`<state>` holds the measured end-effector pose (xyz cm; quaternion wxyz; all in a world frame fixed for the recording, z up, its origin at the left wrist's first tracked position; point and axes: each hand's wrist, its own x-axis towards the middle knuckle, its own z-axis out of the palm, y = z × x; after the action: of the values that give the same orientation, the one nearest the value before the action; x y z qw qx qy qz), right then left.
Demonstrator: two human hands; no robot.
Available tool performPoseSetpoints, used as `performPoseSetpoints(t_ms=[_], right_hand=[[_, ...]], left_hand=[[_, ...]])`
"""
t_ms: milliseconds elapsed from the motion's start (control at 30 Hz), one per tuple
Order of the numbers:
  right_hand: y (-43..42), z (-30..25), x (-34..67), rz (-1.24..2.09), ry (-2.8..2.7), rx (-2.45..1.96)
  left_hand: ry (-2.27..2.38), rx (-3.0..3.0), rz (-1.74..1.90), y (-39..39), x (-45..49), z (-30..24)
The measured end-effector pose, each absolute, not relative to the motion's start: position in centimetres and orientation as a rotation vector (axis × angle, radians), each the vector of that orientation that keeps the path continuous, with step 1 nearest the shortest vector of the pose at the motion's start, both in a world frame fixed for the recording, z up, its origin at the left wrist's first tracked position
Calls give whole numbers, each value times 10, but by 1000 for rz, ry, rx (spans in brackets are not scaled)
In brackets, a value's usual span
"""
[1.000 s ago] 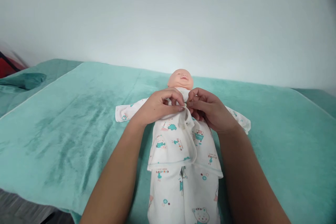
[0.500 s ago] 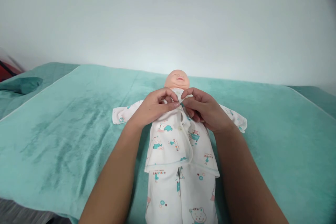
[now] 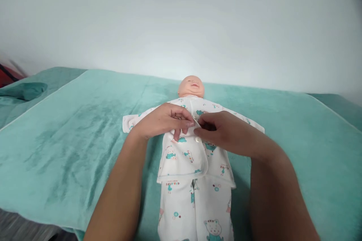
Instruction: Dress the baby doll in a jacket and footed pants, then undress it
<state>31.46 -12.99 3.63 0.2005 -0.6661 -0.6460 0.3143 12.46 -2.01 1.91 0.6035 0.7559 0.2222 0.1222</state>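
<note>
A baby doll point(image 3: 191, 86) lies on its back on a teal blanket point(image 3: 70, 139), dressed in a white printed jacket point(image 3: 183, 156) and matching trousers point(image 3: 195, 211). My left hand point(image 3: 162, 120) pinches the jacket's front edge at mid-chest, fingers closed on the cloth. My right hand point(image 3: 223, 131) meets it from the right, thumb and fingers pinched on the opposite edge. A small snap point(image 3: 197, 139) shows just below my fingertips. The jacket's collar area lies closed under the doll's chin.
A white wall point(image 3: 181, 26) rises behind the bed. A folded dark teal cloth point(image 3: 24, 91) lies at the far left, with a red object point(image 3: 5, 75) beside it. The blanket's front edge point(image 3: 42, 220) runs along the lower left.
Both hands have moved down from the doll's neck to its mid-chest, still pinching the jacket's front edges. The collar now lies flat and closed.
</note>
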Motion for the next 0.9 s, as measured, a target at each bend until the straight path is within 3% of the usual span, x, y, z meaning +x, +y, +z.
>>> performPoseSetpoints(t_ms=[200, 500, 900], right_hand=[[-121, 23, 334, 1268, -1727, -1422], [-120, 16, 329, 1274, -1546, -1290], [-116, 6, 327, 1373, -1462, -1041]], left_hand=[[529, 1854, 317, -32, 124, 18], [474, 1988, 401, -45, 122, 15], [300, 1396, 421, -45, 116, 3]])
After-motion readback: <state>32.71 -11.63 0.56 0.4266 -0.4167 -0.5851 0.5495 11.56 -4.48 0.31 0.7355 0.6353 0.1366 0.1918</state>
